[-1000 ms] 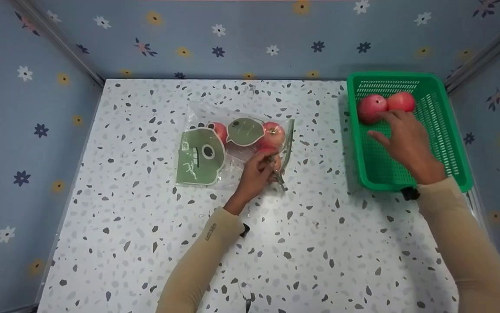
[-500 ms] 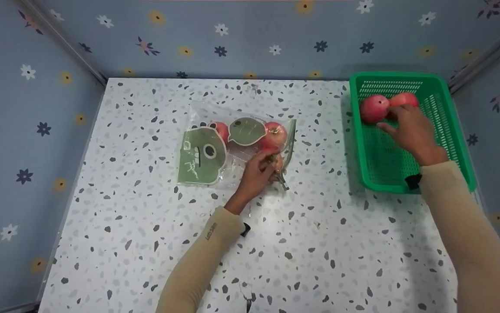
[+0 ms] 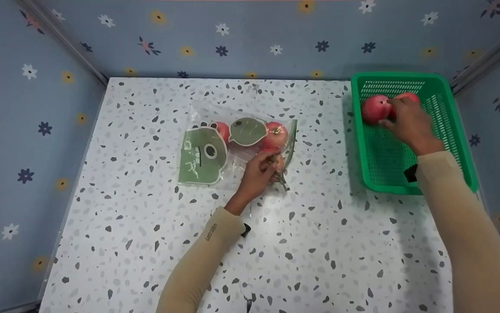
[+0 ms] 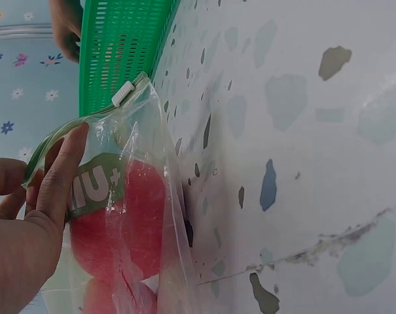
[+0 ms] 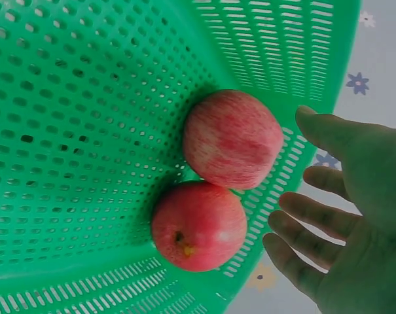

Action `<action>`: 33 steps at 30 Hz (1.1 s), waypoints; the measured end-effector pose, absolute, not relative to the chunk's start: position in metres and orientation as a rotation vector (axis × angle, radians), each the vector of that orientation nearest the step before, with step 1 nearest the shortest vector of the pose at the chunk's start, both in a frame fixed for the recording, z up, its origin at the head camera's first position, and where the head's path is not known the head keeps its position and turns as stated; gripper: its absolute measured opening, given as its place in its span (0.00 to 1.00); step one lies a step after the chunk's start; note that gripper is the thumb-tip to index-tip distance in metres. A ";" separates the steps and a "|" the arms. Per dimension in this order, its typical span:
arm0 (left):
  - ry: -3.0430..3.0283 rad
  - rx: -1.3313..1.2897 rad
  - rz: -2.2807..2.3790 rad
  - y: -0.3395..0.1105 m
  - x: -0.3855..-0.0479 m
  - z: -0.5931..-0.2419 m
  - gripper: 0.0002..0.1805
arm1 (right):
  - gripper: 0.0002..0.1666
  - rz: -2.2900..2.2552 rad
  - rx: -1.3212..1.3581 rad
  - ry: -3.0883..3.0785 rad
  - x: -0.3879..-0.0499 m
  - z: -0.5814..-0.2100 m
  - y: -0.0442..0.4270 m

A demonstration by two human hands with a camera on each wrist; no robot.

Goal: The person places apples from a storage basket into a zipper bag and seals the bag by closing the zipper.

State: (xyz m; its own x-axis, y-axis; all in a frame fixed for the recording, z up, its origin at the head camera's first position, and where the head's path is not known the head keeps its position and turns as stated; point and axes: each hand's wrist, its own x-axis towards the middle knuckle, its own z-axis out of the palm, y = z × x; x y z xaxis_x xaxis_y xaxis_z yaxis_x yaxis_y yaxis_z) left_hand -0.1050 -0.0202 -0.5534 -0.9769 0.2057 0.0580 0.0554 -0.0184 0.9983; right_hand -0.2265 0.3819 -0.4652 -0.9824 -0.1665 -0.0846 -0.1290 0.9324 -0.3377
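A clear zip bag (image 3: 204, 158) with green cartoon prints lies on the table, red apples (image 3: 276, 134) inside it. My left hand (image 3: 256, 174) pinches the bag's mouth edge; the left wrist view shows the green zip strip (image 4: 67, 131) between thumb and fingers, with a white slider (image 4: 123, 94) farther along. At the right, my right hand (image 3: 412, 124) reaches into the green basket (image 3: 361, 152) over two apples. One apple (image 3: 375, 109) shows fully; the other apple (image 3: 409, 96) is partly covered by the hand. In the right wrist view, the spread fingers (image 5: 309, 212) are apart from both apples.
The basket has slotted walls and stands at the table's back right corner. Flower-patterned walls (image 3: 250, 39) close in the speckled table (image 3: 319, 243) at the back and both sides. Bare tabletop lies between bag and basket.
My right hand has moved farther back in the basket, closer over the right-hand apple, covering more of it. The left hand and the bag have stayed in place.
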 end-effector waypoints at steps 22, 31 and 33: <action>2.135 0.274 2.122 -0.020 -0.102 -0.552 0.20 | 0.43 -0.366 -0.361 2.990 -0.256 -0.499 0.387; 2.154 0.271 2.113 -0.020 -0.104 -0.553 0.20 | 0.38 -0.374 -0.362 3.017 -0.256 -0.502 0.381; 2.159 0.270 2.111 -0.020 -0.104 -0.554 0.20 | 0.38 -0.413 -0.342 2.996 -0.256 -0.503 0.380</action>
State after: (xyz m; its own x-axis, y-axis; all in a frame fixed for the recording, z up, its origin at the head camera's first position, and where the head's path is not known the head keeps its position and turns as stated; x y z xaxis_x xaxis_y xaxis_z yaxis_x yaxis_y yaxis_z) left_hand -0.1042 -0.0196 -0.5536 -0.9781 0.2031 0.0456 0.0501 0.0171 0.9986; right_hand -0.2561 0.3799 -0.5033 -0.9701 -0.2338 -0.0656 -0.2073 0.9381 -0.2775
